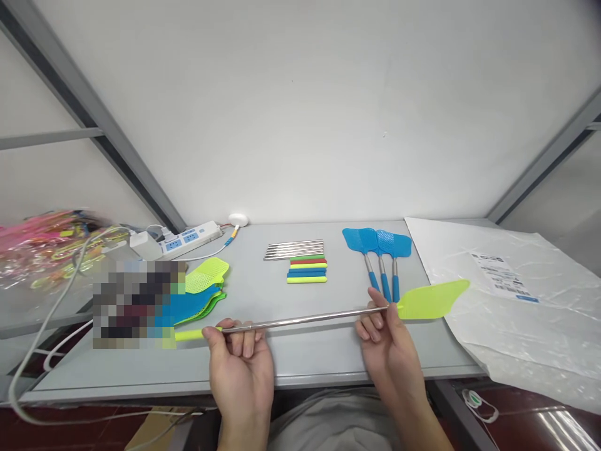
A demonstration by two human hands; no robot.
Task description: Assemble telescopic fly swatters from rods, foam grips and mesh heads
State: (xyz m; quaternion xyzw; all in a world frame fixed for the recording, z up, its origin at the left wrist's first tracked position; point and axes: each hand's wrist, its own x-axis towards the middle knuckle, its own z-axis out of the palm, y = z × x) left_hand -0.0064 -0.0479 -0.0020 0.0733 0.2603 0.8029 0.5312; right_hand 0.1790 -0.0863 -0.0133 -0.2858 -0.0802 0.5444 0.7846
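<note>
Swatter (305,321) looks whole, above counter's (319,354) front edge: your left hand (241,360) half-curled, pinching lime grip (188,336); right hand (387,341) likewise beside lime head (434,300). Blue swatters (385,241) rearward seem done; loose rods (294,250), grips (307,273), leftward heads (188,307) unjoined.

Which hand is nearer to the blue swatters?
Right. The right hand is close by the near ends of the blue swatters; the left hand is well off to their left, at the long swatter's handle end.
</note>
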